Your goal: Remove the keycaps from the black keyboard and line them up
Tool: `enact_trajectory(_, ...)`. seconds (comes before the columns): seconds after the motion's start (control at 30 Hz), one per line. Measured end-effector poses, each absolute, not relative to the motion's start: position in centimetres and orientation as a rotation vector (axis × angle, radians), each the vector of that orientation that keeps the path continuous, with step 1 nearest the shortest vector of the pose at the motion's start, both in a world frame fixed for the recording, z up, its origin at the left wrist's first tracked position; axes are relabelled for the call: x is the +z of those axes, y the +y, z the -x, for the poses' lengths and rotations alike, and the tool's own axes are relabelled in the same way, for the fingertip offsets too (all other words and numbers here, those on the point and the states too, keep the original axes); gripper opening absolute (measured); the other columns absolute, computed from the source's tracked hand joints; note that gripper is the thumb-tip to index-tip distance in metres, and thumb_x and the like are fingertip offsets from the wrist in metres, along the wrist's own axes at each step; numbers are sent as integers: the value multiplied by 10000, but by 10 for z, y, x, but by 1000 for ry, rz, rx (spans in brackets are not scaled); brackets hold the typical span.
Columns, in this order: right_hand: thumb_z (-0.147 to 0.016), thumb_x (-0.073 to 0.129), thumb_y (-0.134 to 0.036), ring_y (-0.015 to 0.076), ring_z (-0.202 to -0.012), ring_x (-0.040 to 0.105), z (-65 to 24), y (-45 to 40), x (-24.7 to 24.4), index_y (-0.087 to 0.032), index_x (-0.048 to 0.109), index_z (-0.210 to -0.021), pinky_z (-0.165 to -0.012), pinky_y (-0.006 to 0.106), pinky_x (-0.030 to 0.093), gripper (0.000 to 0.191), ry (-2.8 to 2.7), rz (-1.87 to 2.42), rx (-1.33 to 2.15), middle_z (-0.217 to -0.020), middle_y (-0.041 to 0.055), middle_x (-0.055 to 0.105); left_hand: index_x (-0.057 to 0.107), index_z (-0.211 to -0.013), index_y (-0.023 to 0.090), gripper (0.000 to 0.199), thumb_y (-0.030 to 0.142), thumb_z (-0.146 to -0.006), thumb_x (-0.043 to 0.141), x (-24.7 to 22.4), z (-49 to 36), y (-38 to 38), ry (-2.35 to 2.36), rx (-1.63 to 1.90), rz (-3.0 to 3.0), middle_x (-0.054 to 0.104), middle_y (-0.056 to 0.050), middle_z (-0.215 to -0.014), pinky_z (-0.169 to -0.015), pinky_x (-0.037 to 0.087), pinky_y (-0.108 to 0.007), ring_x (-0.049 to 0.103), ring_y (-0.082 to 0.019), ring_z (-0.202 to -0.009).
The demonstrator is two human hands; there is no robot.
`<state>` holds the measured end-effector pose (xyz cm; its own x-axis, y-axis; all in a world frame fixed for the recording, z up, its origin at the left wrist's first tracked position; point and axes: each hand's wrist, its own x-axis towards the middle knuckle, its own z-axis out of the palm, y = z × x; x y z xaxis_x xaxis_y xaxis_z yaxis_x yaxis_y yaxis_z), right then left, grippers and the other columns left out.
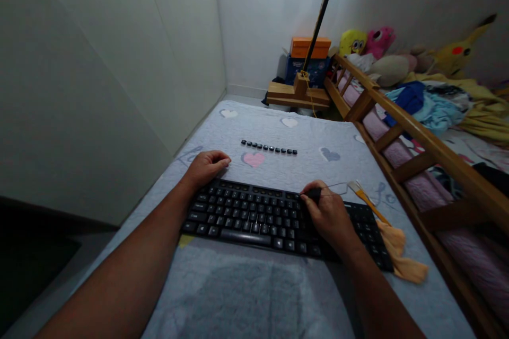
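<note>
A black keyboard [246, 217] lies across the bed in front of me. At its far left corner rests my left hand [207, 167], fingers curled together; whether anything is inside them is hidden. My right hand [324, 209] is closed around a wire keycap puller [315, 193] with a black grip, its thin wire loop sticking out to the right. The tool's other end is over the keyboard's top row, right of the middle. Along that top row, several spots look bare of caps. Beyond the keyboard, several black keycaps [271, 148] stand in a line on the sheet.
A brush [368, 200] with a yellow handle and an orange cloth [401, 254] lie right of the keyboard. The patterned bedsheet [258, 286] covers the surface. A wooden rail [421, 137] runs along the right, and a pale wall panel [119, 90] stands at left.
</note>
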<state>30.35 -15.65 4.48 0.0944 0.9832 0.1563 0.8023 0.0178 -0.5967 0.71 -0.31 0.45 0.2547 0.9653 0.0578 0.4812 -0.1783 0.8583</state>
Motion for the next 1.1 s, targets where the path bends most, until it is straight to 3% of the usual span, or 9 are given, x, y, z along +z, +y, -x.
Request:
enact_trajectory(0.53, -753, 584, -282, 184, -704, 605, -319, -136, 54, -191, 581, -823, -659, 289, 439, 114, -1684, 1855, 661, -750, 35, 651, 687, -810, 138, 324, 439, -714, 615, 6, -8, -5, 1315, 805, -1776, 693, -42, -785, -711, 465, -297, 612, -179, -726)
enact_trajectory(0.73, -782, 572, -278, 181, -706, 618, -321, -142, 50, -197, 580, -854, -667, 288, 446, 109, -1687, 1822, 635, -745, 29, 662, 694, -964, 147, 422, 476, -713, 613, 19, -4, -3, 1377, 715, -1948, 687, -68, -912, -730, 477, -329, 609, -200, -768)
enact_trajectory(0.87, -794, 561, -258, 180, -702, 627, -315, -149, 57, -194, 576, -857, -665, 285, 445, 91, -1696, 1788, 579, -742, 28, 668, 686, -1032, 189, 363, 415, -757, 611, 54, -26, -24, 1219, 638, -2227, 656, -65, -1048, -786, 479, -340, 600, -194, -841)
enact_trajectory(1.1, -836, 533, -200, 173, -756, 638, -301, -162, 65, -200, 573, -860, -721, 282, 463, 48, -1779, 1649, 432, -797, 28, 669, 674, -1047, 195, 276, 252, -777, 678, 80, -106, -82, 832, 425, -2401, 668, -57, -1055, -911, 460, -342, 587, -203, -1001)
